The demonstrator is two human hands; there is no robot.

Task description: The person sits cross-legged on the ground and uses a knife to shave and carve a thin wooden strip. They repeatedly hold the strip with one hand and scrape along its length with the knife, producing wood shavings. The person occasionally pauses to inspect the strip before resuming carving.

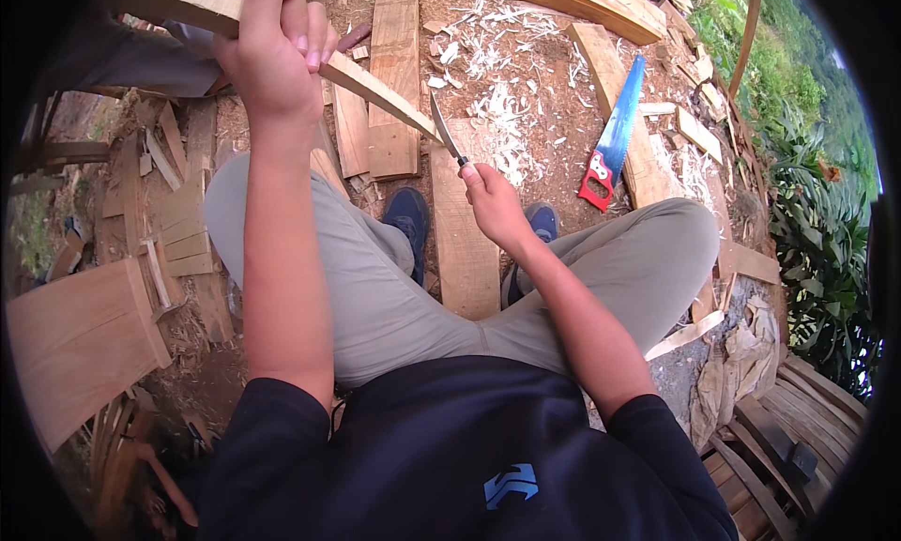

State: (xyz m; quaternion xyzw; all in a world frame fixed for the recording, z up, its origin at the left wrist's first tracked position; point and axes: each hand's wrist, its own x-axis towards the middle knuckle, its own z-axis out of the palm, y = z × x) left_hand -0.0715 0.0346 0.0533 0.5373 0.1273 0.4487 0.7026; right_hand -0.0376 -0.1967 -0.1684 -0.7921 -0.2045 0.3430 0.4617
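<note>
My left hand (280,58), raised at the upper left, is wrapped round a long, narrow strip of wood (380,92). The strip slants down to the right, and its lower end comes close to a plank between my feet. My right hand (493,201) grips the dark handle of a knife (444,128). The blade points up and away from me, beside the strip's lower end; whether it touches the wood I cannot tell. Beneath both lies the plank (467,259), running between my shoes.
A handsaw (617,133) with a blue blade and red handle leans on a plank (648,180) at the right. Wood shavings (507,114) cover the ground ahead. A hammer (161,283) and a wide wooden panel (84,339) are at the left. Stacked boards (798,428) lie at the lower right.
</note>
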